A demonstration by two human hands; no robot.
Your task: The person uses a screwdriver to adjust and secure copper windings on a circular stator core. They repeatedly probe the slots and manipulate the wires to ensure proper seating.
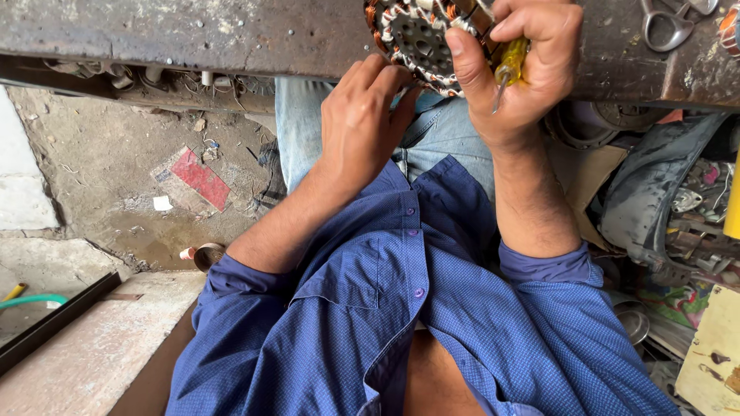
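Both hands work at the near edge of a worn metal workbench (193,31) at the far side. On it lies a round motor stator (420,38) with copper windings. My right hand (524,69) is closed around a yellow-handled screwdriver (509,65), its tip pointing down toward me. My left hand (362,115), fingers half curled, holds nothing and touches the stator's near-left rim. It seems the windings are being worked; this needs a steady stator. Scissors (667,27) lie far right.

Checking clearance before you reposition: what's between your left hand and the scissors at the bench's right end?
In the head view, the wound stator and the right hand gripping a yellow-handled screwdriver sit between the left hand and the scissors.
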